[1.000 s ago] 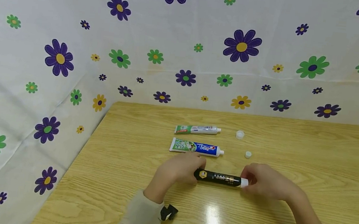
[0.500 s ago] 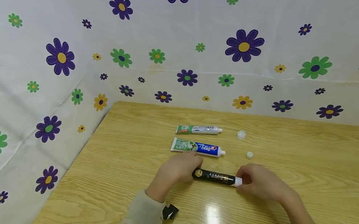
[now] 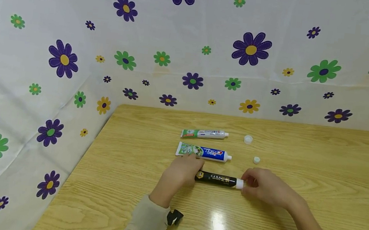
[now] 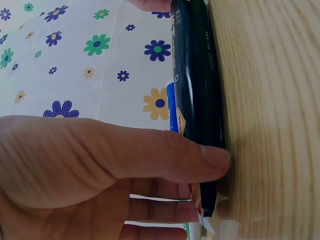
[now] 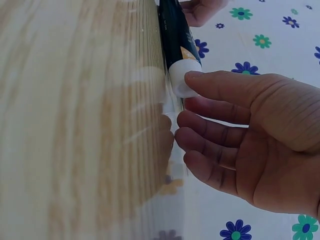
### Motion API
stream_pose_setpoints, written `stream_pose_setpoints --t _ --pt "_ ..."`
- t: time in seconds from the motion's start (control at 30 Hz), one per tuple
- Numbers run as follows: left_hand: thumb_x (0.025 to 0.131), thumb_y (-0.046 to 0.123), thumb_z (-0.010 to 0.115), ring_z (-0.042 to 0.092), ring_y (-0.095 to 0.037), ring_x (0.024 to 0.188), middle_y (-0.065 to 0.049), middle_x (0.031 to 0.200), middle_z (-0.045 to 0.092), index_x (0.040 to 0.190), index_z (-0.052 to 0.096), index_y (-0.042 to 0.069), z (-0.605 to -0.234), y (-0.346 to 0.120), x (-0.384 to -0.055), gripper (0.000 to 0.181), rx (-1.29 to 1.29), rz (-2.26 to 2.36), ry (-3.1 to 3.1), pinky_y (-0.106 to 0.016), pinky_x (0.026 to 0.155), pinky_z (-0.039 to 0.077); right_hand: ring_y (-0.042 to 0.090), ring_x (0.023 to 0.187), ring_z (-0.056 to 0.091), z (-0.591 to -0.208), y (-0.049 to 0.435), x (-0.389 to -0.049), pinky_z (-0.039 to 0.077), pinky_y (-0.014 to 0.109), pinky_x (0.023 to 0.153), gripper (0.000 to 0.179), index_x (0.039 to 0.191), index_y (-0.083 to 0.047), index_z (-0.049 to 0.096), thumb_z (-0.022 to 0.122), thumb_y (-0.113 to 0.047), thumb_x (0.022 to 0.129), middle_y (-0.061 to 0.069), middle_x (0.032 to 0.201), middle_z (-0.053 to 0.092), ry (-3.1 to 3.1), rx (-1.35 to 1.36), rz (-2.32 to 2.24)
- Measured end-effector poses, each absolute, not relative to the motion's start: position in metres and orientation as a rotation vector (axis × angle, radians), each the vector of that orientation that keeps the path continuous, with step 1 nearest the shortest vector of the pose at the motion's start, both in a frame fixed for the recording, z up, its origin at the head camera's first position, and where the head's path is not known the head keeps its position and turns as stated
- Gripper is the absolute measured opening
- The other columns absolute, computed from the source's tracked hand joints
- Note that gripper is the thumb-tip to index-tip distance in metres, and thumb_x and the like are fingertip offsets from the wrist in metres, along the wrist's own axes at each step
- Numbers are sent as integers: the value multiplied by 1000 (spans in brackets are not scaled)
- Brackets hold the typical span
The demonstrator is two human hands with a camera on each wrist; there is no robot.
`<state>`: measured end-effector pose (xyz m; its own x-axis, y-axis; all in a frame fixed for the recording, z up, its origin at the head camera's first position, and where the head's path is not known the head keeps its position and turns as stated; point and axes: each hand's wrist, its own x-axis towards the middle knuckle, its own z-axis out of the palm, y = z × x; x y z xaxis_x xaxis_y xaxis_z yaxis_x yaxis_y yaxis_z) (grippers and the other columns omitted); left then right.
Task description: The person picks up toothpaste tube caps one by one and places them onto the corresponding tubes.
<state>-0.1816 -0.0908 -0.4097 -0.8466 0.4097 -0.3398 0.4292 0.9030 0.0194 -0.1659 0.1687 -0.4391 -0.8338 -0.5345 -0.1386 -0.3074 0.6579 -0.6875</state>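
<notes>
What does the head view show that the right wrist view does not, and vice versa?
Only the head view: the silver tube, the blue tube, the larger loose cap, the smaller loose cap and the sleeves.

Only the right wrist view: the palm of the right hand and the round end of the white cap.

Both: that hand and cap, the black tube, part of the left hand, table, flowered cloth.

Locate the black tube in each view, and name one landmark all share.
Head: black tube below centre, slightly right, between left hand and right hand.
Left wrist: black tube right of centre, running down from the top edge.
Right wrist: black tube at the top, just right of centre.
Shared landmark: flowered cloth.
</notes>
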Motion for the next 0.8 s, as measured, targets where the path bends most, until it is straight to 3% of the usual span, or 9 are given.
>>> stream_pose_setpoints --t 0.13,0.27,0.4,0.67,0.8 --pt "86 15 78 56 -29 118 -10 125 60 104 62 15 -408 -93 -180 24 629 -79 2735 -42 97 49 11 79 56 -439 170 -165 50 27 70 19 105 -5 68 72 -15 90 -5 86 62 2560 -669 -975" --pt "85 19 79 57 -23 103 -5 109 60 97 58 16 -408 -98 -183 24 633 4 2702 -38 88 50 11 80 56 -439 175 -166 50 28 70 19 106 -4 68 70 -14 91 -4 87 63 2601 -651 -971" --pt "87 24 76 52 -17 90 -1 98 58 104 61 15 -409 -105 -187 24 598 162 2656 -35 77 48 13 80 57 -437 181 -166 50 28 68 19 107 -3 67 68 -15 92 -1 87 63 2651 -586 -974" --pt "95 22 68 58 -22 100 -10 119 60 122 62 7 -409 -121 -203 32 621 494 2718 -39 87 52 18 78 59 -432 191 -171 50 28 62 22 110 4 65 66 -10 94 7 91 65 2782 -451 -1090" --pt "94 13 67 53 -29 120 -13 134 54 126 60 9 -416 -133 -217 34 620 572 2779 -43 98 48 26 83 63 -432 193 -178 53 33 65 28 115 7 62 66 -10 93 16 98 66 2835 -381 -1150"
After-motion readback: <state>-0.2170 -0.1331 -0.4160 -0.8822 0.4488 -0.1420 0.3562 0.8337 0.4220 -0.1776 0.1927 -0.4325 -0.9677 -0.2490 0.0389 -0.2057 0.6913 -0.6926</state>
